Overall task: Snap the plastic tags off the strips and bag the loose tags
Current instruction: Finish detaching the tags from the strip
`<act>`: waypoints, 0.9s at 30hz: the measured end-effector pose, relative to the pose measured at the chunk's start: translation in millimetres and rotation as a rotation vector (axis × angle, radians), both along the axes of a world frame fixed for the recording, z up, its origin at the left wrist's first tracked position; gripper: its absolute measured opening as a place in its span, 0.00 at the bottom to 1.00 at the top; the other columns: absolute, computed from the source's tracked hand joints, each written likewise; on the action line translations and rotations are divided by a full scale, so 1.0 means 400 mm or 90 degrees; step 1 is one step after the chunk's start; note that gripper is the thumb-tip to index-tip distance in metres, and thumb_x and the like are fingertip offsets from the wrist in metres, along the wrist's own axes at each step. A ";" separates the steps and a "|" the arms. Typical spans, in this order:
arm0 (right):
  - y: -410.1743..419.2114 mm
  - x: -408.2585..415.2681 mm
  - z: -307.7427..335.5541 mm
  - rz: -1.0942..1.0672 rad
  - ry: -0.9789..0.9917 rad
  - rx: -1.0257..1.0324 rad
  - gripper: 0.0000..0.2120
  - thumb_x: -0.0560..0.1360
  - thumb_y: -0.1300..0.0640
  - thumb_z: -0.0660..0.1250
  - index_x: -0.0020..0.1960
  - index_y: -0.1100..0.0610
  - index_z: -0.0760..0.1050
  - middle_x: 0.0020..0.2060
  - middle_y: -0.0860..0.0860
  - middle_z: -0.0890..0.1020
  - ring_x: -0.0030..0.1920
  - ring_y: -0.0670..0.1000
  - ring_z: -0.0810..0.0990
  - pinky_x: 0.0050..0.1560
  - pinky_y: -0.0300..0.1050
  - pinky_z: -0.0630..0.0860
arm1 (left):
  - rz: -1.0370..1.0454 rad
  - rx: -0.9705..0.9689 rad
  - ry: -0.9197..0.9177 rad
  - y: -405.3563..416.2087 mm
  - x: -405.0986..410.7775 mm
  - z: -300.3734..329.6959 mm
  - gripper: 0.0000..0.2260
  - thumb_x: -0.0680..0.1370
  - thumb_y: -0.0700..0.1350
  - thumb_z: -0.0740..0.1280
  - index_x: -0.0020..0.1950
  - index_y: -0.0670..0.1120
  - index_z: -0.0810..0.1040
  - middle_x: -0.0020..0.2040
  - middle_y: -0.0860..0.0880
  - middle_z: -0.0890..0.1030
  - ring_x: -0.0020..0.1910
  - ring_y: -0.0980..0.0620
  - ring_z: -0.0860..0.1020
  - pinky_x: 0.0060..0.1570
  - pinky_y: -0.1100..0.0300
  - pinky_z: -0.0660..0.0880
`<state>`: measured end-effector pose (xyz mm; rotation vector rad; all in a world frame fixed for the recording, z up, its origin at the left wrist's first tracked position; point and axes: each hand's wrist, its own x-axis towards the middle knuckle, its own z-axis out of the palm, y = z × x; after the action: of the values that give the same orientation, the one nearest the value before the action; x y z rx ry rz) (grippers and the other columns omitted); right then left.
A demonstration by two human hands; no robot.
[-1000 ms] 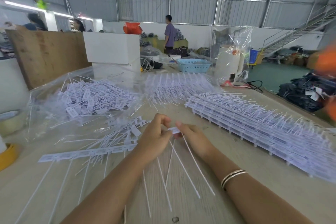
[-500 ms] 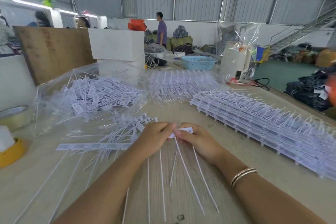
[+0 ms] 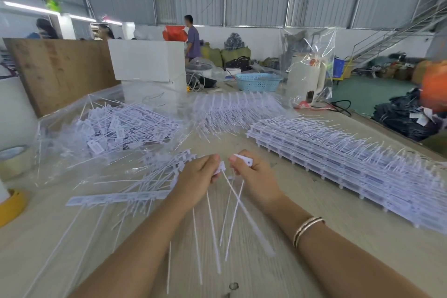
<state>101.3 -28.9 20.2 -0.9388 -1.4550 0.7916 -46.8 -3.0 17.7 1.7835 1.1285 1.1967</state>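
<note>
My left hand grips a short piece of white tag strip whose long thin tails hang toward me over the table. My right hand pinches a single white tag, a small gap apart from the piece in the left hand. A loose strip of tags lies flat to the left of my hands. Behind it sits a pile of loose tags inside a clear plastic bag. Stacked whole strips run along the right side of the table.
More strips lie at the table's far middle. Tape rolls sit at the left edge, a white box and a blue basket stand behind. A wooden board leans at the left. People stand in the background.
The strip piece that both hands held together has parted: my right hand now holds one tag away from the rest in my left hand. Both hands rose slightly.
</note>
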 end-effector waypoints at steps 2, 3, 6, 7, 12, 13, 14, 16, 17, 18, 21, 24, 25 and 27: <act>0.007 -0.004 -0.001 -0.077 -0.074 -0.027 0.10 0.77 0.59 0.67 0.38 0.56 0.71 0.30 0.43 0.72 0.28 0.35 0.71 0.31 0.25 0.67 | -0.003 0.015 0.016 -0.003 0.001 -0.004 0.15 0.79 0.44 0.58 0.33 0.47 0.75 0.27 0.56 0.75 0.28 0.58 0.72 0.32 0.61 0.67; 0.013 -0.005 -0.004 -0.125 -0.107 -0.044 0.07 0.76 0.56 0.68 0.43 0.57 0.72 0.34 0.46 0.73 0.30 0.35 0.73 0.33 0.25 0.67 | -0.005 0.039 0.040 -0.006 0.000 -0.003 0.13 0.77 0.44 0.58 0.33 0.49 0.75 0.27 0.55 0.75 0.28 0.57 0.71 0.32 0.59 0.67; 0.030 0.005 -0.019 -0.256 -0.167 -0.092 0.15 0.78 0.49 0.64 0.60 0.57 0.71 0.51 0.50 0.73 0.53 0.44 0.73 0.55 0.38 0.69 | 0.019 0.098 0.148 -0.016 -0.001 -0.002 0.12 0.76 0.40 0.58 0.39 0.57 0.73 0.29 0.55 0.76 0.29 0.59 0.73 0.33 0.61 0.68; 0.029 0.008 -0.018 -0.268 -0.156 -0.083 0.14 0.79 0.49 0.62 0.60 0.57 0.72 0.53 0.49 0.73 0.57 0.47 0.71 0.59 0.42 0.67 | 0.022 0.109 0.162 -0.020 0.002 -0.001 0.13 0.77 0.37 0.58 0.44 0.57 0.71 0.31 0.54 0.76 0.31 0.57 0.76 0.35 0.61 0.70; -0.003 -0.012 -0.003 -0.126 -0.266 -0.045 0.12 0.75 0.43 0.58 0.38 0.45 0.76 0.42 0.41 0.75 0.53 0.48 0.73 0.58 0.48 0.65 | -0.006 0.143 0.132 -0.035 0.013 0.010 0.16 0.77 0.35 0.61 0.50 0.57 0.65 0.43 0.51 0.75 0.33 0.53 0.73 0.37 0.61 0.70; -0.002 -0.013 -0.003 -0.112 -0.301 -0.047 0.11 0.75 0.44 0.61 0.36 0.45 0.75 0.41 0.41 0.76 0.52 0.48 0.73 0.59 0.50 0.65 | -0.009 0.146 0.131 -0.035 0.011 0.013 0.15 0.77 0.35 0.61 0.49 0.57 0.65 0.44 0.52 0.76 0.34 0.50 0.74 0.38 0.59 0.71; 0.001 -0.010 -0.003 -0.098 -0.296 -0.048 0.11 0.77 0.48 0.64 0.36 0.47 0.76 0.40 0.42 0.77 0.52 0.49 0.74 0.60 0.50 0.65 | -0.010 0.149 0.142 -0.036 0.009 0.015 0.13 0.78 0.36 0.61 0.49 0.56 0.66 0.44 0.52 0.76 0.35 0.49 0.75 0.39 0.57 0.71; 0.004 0.000 -0.001 -0.055 -0.214 -0.058 0.10 0.77 0.56 0.66 0.38 0.56 0.78 0.38 0.46 0.77 0.47 0.48 0.74 0.58 0.45 0.68 | 0.024 0.149 0.189 -0.035 0.005 0.022 0.07 0.79 0.40 0.59 0.48 0.52 0.70 0.42 0.50 0.78 0.38 0.48 0.76 0.40 0.54 0.71; 0.004 0.004 0.000 -0.030 -0.167 -0.062 0.10 0.77 0.58 0.66 0.39 0.61 0.77 0.37 0.48 0.76 0.44 0.48 0.74 0.53 0.40 0.68 | 0.066 0.155 0.225 -0.033 0.002 0.025 0.07 0.80 0.42 0.57 0.45 0.51 0.71 0.38 0.49 0.78 0.37 0.48 0.76 0.38 0.54 0.70; 0.002 0.005 0.001 -0.007 -0.132 -0.064 0.11 0.77 0.60 0.65 0.40 0.66 0.77 0.36 0.51 0.75 0.41 0.46 0.73 0.47 0.36 0.68 | 0.123 0.164 0.273 -0.033 -0.001 0.031 0.09 0.80 0.43 0.57 0.42 0.50 0.72 0.34 0.49 0.76 0.35 0.47 0.76 0.35 0.55 0.68; -0.001 -0.002 0.001 0.025 -0.089 -0.068 0.11 0.78 0.61 0.63 0.39 0.65 0.74 0.34 0.55 0.70 0.36 0.45 0.68 0.37 0.33 0.65 | 0.259 0.207 0.437 -0.037 -0.004 0.043 0.16 0.80 0.48 0.56 0.33 0.46 0.71 0.26 0.49 0.70 0.27 0.49 0.70 0.28 0.59 0.62; 0.001 0.000 -0.003 0.039 -0.068 -0.079 0.12 0.79 0.61 0.62 0.39 0.66 0.73 0.34 0.56 0.68 0.35 0.45 0.67 0.36 0.32 0.64 | 0.267 0.211 0.532 -0.040 0.002 0.049 0.22 0.80 0.50 0.53 0.27 0.46 0.64 0.24 0.50 0.67 0.24 0.53 0.66 0.27 0.60 0.59; 0.002 0.002 -0.005 0.050 -0.055 -0.084 0.12 0.79 0.61 0.62 0.39 0.66 0.73 0.33 0.55 0.69 0.34 0.44 0.68 0.36 0.30 0.65 | 0.251 0.209 0.525 -0.039 0.006 0.050 0.22 0.81 0.50 0.53 0.26 0.47 0.63 0.24 0.50 0.66 0.24 0.53 0.65 0.27 0.59 0.59; 0.004 0.006 -0.008 0.101 -0.022 -0.102 0.12 0.78 0.61 0.62 0.37 0.63 0.73 0.32 0.52 0.72 0.34 0.42 0.72 0.40 0.28 0.68 | 0.210 0.200 0.468 -0.039 0.010 0.045 0.22 0.81 0.49 0.54 0.27 0.48 0.63 0.24 0.51 0.66 0.25 0.54 0.65 0.27 0.59 0.58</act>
<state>103.6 -27.4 16.9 -0.9694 -1.5264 1.0264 -42.9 -18.7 35.5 2.4553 1.7764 0.9411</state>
